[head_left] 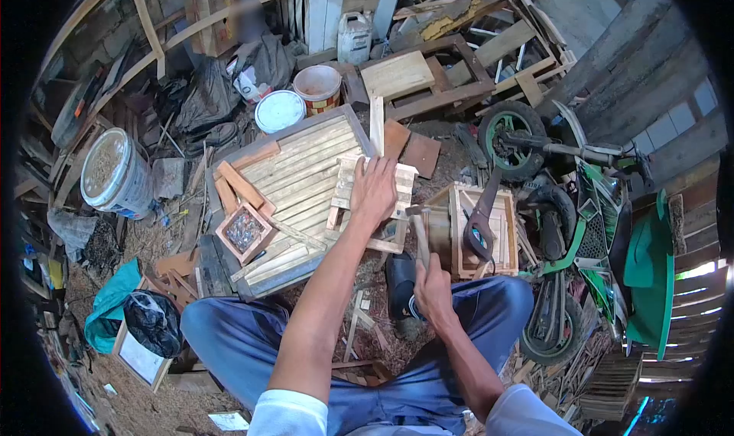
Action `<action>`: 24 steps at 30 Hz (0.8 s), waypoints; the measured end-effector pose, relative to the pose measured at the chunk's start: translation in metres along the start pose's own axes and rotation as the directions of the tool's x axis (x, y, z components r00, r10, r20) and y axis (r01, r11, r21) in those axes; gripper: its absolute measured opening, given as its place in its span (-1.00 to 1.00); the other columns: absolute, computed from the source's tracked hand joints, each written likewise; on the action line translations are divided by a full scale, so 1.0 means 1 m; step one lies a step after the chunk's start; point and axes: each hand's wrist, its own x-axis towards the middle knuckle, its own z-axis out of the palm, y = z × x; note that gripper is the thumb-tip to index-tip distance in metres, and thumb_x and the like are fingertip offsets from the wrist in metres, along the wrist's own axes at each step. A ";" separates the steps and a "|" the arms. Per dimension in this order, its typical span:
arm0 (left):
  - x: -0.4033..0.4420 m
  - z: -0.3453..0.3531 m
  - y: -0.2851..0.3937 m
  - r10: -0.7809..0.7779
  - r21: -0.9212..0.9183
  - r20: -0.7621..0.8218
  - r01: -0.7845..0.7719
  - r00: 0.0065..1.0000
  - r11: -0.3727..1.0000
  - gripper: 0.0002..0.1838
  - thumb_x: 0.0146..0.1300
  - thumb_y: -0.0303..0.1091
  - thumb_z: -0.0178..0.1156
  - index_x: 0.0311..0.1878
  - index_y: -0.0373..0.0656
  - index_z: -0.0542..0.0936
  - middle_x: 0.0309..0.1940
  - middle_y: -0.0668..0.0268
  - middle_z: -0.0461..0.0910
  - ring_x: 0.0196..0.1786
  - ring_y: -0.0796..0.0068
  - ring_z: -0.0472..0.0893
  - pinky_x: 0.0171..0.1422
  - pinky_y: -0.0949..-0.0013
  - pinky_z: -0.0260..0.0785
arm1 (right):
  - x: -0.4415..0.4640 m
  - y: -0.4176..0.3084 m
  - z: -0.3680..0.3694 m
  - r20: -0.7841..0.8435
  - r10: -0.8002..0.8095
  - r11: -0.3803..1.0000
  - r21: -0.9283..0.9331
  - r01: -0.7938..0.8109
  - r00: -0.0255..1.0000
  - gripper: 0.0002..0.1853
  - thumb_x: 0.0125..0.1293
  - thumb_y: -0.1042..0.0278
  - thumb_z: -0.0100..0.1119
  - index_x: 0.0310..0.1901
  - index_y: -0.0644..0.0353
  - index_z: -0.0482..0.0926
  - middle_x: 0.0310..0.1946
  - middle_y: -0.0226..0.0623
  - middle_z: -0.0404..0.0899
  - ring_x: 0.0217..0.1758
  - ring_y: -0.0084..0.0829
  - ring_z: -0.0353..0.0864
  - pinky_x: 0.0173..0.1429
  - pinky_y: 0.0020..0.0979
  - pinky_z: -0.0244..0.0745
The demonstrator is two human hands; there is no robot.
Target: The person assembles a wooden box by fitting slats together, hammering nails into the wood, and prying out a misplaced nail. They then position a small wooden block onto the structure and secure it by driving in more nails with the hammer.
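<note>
My left hand (pixel 372 185) lies over the top of a small slatted wooden piece (pixel 346 184), its fingers pointing away from me. That piece rests at the right edge of a slatted wooden panel (pixel 306 161). In my right hand (pixel 434 287) is the handle of a hammer (pixel 420 237), whose head is up beside the small piece's lower right. A wooden box of nails (pixel 245 232) sits on the panel's left part. Loose wood blocks (pixel 241 182) lie just above the box. A handsaw (pixel 480 226) leans on a wooden crate (pixel 503 207) to the right.
Behind the panel are a white-lidded bucket (pixel 280 112), an open bucket (pixel 317 88) and a jug (pixel 354 38). A green small motorbike (pixel 569 237) stands at the right. Another bucket (pixel 115 168) is at the left. Wood scraps (pixel 363 317) litter the floor between my legs.
</note>
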 end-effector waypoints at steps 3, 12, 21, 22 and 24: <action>-0.001 0.005 -0.003 0.012 0.006 -0.013 -0.012 1.000 1.000 -0.65 0.31 -0.36 0.00 0.14 -0.16 0.52 0.11 0.25 0.53 0.30 0.31 0.42 0.52 0.02 0.02 | -0.002 0.002 0.006 -0.159 -0.093 0.989 0.101 0.110 0.983 -0.79 0.48 0.30 0.00 -0.12 0.30 0.32 -0.56 0.31 0.49 -0.39 0.39 0.52 -0.39 0.13 0.33; -0.001 0.007 -0.004 0.030 0.003 -0.051 -0.030 0.998 1.000 -0.67 0.33 -0.35 -0.03 0.11 -0.19 0.52 -0.03 0.20 0.55 0.25 0.24 0.44 0.49 -0.01 0.04 | -0.003 0.003 0.010 -0.166 -0.094 0.984 0.131 0.117 0.982 -0.77 0.47 0.29 0.00 -0.13 0.31 0.32 -0.52 0.36 0.50 -0.35 0.41 0.51 -0.35 0.20 0.33; -0.005 0.006 -0.003 0.024 -0.031 -0.030 -0.025 0.999 0.999 -0.67 0.31 -0.37 -0.01 0.11 -0.19 0.50 -0.01 0.22 0.54 0.25 0.24 0.42 0.51 -0.02 0.02 | -0.005 0.004 0.008 -0.177 -0.096 0.984 0.128 0.120 0.980 -0.77 0.47 0.30 0.00 -0.08 0.32 0.32 -0.53 0.36 0.49 -0.35 0.41 0.51 -0.36 0.20 0.31; -0.005 0.003 -0.002 0.017 -0.026 -0.002 -0.018 1.000 1.000 -0.67 0.31 -0.37 -0.01 0.11 -0.19 0.50 0.00 0.22 0.54 0.26 0.24 0.42 0.51 -0.02 0.02 | 0.001 0.012 0.010 -0.001 -0.018 0.999 0.026 0.018 1.000 -0.78 0.47 0.31 0.00 -0.10 0.31 0.31 -0.53 0.35 0.50 -0.35 0.40 0.52 -0.37 0.18 0.32; -0.001 0.001 0.000 0.024 -0.016 -0.014 -0.024 1.000 1.000 -0.67 0.32 -0.37 -0.02 0.11 -0.18 0.50 -0.01 0.21 0.53 0.26 0.24 0.42 0.50 -0.02 0.02 | 0.000 0.011 0.005 0.002 -0.041 0.999 0.034 0.041 0.999 -0.78 0.47 0.31 0.01 -0.11 0.31 0.31 -0.52 0.35 0.50 -0.35 0.39 0.53 -0.36 0.17 0.32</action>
